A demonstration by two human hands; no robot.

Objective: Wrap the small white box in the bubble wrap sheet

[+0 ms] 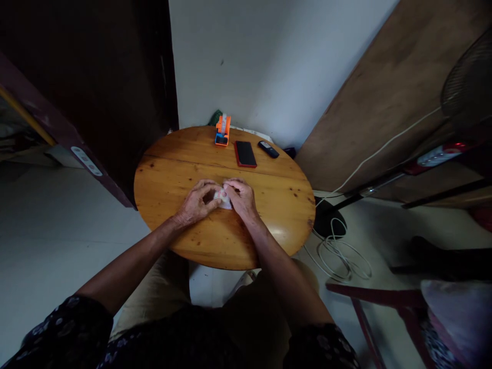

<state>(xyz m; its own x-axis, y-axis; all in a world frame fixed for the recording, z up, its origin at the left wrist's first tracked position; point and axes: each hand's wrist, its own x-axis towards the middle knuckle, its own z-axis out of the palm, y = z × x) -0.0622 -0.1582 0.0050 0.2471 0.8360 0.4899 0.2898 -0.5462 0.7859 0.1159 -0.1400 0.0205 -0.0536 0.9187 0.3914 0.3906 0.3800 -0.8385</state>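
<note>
Both my hands rest on the middle of a round wooden table (269,215). My left hand (195,203) and my right hand (241,197) meet with curled fingers pinched on a small white folded piece (223,199), paper or cloth, lying on the tabletop. Most of that piece is hidden under my fingers.
At the table's far side stand an orange and blue holder (222,131), a dark phone with a red edge (245,153) and a small black remote (268,149). A dark cabinet (96,77) is at left. White cable coils (340,253) lie on the floor at right, by a fan (467,84).
</note>
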